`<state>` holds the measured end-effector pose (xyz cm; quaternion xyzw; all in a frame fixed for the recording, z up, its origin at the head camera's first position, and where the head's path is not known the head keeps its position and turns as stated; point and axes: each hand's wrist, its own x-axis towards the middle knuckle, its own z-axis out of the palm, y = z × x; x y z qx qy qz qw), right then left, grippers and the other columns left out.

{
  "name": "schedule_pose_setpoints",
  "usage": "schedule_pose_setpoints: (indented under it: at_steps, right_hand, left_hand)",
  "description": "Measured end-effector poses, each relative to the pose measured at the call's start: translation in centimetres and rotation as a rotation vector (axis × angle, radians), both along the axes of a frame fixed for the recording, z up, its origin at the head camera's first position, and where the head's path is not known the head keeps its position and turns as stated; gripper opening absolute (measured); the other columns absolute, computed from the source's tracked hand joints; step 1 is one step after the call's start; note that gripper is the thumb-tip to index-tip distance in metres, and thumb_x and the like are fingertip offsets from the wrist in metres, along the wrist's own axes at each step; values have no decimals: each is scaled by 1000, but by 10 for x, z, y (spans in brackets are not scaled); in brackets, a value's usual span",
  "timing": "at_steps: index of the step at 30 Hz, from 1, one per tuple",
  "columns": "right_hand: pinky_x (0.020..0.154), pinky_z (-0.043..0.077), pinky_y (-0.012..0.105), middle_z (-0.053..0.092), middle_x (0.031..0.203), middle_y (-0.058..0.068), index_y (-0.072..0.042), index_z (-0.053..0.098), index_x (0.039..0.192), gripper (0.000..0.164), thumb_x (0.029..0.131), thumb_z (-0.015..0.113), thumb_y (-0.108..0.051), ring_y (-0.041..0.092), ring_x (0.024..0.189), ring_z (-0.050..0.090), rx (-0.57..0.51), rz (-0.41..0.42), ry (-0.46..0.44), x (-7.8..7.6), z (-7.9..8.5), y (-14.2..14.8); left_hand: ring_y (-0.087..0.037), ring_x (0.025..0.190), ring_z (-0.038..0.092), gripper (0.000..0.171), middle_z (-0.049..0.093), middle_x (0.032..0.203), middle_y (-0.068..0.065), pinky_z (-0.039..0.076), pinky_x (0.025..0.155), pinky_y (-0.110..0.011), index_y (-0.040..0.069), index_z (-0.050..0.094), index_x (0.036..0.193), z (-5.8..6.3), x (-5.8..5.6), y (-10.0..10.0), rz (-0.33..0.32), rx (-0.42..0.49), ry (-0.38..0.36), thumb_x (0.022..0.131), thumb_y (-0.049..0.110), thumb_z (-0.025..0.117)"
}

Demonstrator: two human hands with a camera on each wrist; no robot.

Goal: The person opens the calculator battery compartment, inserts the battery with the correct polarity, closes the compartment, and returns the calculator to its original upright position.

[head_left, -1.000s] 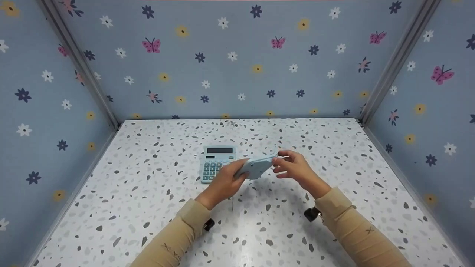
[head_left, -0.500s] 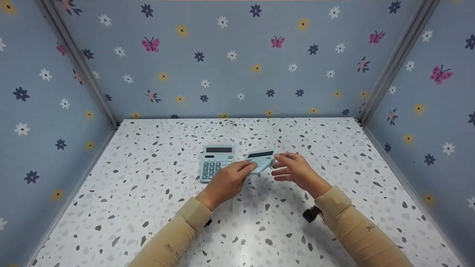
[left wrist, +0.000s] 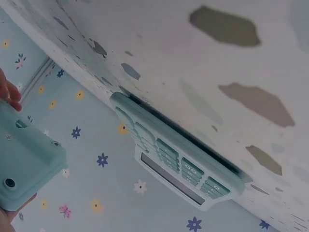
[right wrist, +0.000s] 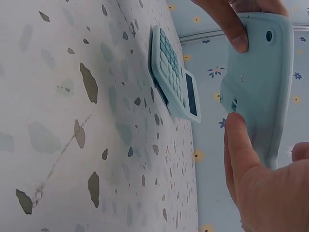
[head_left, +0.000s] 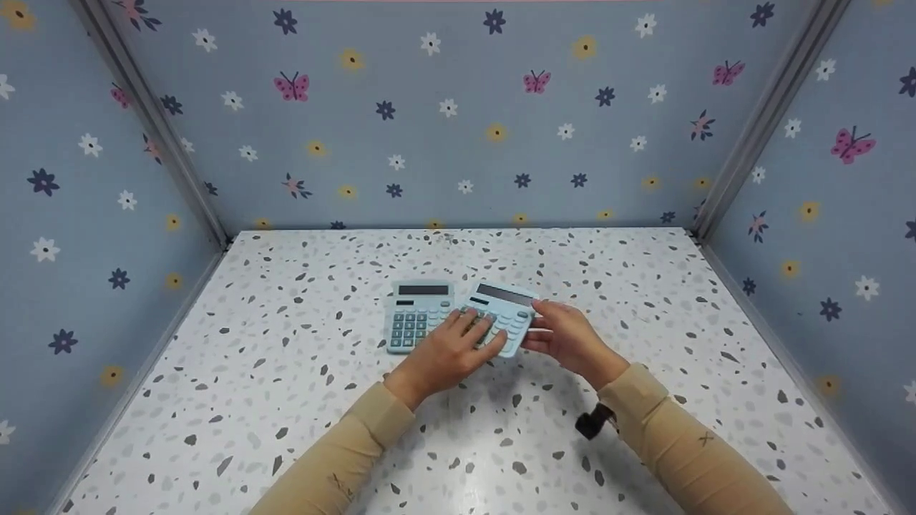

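A pale blue calculator [head_left: 512, 307] is held up off the table, its keys and display facing the head camera and its back [right wrist: 260, 63] turned to the wrist cameras. My left hand [head_left: 444, 354] grips it at the lower left, fingers across the keys and thumb [right wrist: 236, 38] on the back. At the right edge my right hand [head_left: 572, 332] holds it, thumb by the upper corner and a fingertip against the back near a small slot. A second, similar calculator [head_left: 409, 325] lies face up on the table to the left, partly covered by my left hand.
The speckled white table [head_left: 286, 400] is enclosed by a flowered blue back wall [head_left: 444, 143] and side walls, with grey metal posts [head_left: 154, 121] at the corners. A black wrist camera [head_left: 592, 422] hangs under the right wrist.
The held calculator has turned from showing its back to showing its keys and display. My left hand has rolled over with it, its fingers now on the front. The other calculator has stayed put.
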<state>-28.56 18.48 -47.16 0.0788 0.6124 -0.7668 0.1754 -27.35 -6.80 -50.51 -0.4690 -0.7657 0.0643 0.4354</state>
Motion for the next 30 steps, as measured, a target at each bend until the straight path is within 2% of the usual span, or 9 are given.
schedule_pose_setpoints:
  at_steps: [5,9,11,15,19,23,27,30]
  right_hand:
    - [81,67,29,75,107,10,7,48,148,45,116,49,-25,17,93,75,6,-13,19,-1,-3,-4]
    - [78,65,27,75,106,8,8,50,147,42,118,44,-21,15,92,74,21,-31,17,0,-3,-6]
    - [77,65,26,75,105,8,9,50,147,41,118,43,-19,14,91,74,21,-36,19,1,-3,-7]
    - [77,65,26,75,103,8,12,49,146,39,117,43,-15,14,91,74,11,-56,27,0,-6,-8]
    - [76,64,25,73,101,7,11,50,144,37,117,44,-13,14,89,73,14,-86,23,-3,-6,-6]
    - [75,64,25,72,99,5,10,50,144,36,116,45,-13,13,88,72,26,-103,17,-9,-7,0]
    - [76,64,25,70,100,5,11,48,147,39,116,45,-13,14,88,71,54,-99,22,-15,-9,8]
    - [76,64,25,69,101,5,11,45,150,42,116,45,-13,14,89,70,79,-92,24,-19,-11,13]
  left_hand:
    - [-35,111,77,34,76,126,-12,69,89,-48,19,66,136,-3,0,2,-11,-14,53,103,25,72]
    - [-35,111,76,34,75,125,-11,69,89,-48,20,67,136,-3,0,4,-4,-28,78,102,22,72]
    - [-34,112,76,35,75,125,-11,68,90,-47,21,67,136,-3,1,4,2,-38,79,102,20,73]
    - [-33,114,75,36,74,127,-10,68,93,-46,22,67,138,-3,3,4,10,-50,38,102,17,72]
    - [-30,118,74,39,74,129,-8,65,101,-41,21,67,139,-3,1,3,-15,-18,-81,102,15,74]
    - [-29,123,73,40,75,130,-9,61,108,-39,14,70,139,-3,-2,-1,-47,69,-235,100,17,78]
    - [-30,127,71,53,73,134,-13,59,112,-39,7,69,141,-6,-5,-4,-58,173,-399,95,27,85]
    - [-31,128,70,64,70,139,-16,60,110,-40,2,64,144,-8,-6,-6,-51,246,-544,92,32,88]
